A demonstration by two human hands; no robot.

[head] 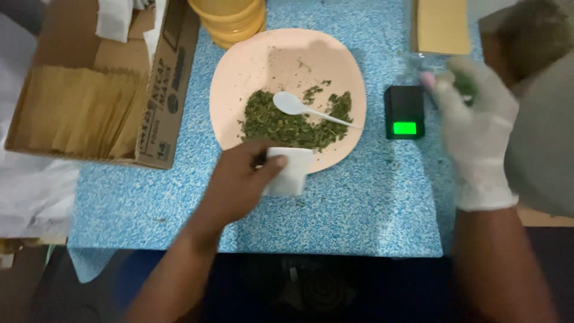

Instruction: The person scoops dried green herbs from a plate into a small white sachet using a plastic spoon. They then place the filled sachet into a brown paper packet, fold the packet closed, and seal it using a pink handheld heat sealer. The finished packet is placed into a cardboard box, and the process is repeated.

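Note:
My left hand (242, 179) is bare and grips a small white paper bag (290, 172) at the near rim of a pale pink plate (239, 90). The plate holds a heap of dried green leaves (287, 125) with a white plastic spoon (299, 106) lying on it. My right hand (475, 128) wears a white glove and is raised to the right of a small black scale (404, 111) with a green lit display. It pinches something small and clear with green in it; blur hides what it is.
An open cardboard box (161, 90) of brown paper bags stands at the left on the blue speckled table (359, 203). Stacked yellow containers (233, 21) sit behind the plate. A brown envelope (442, 27) lies at the back right.

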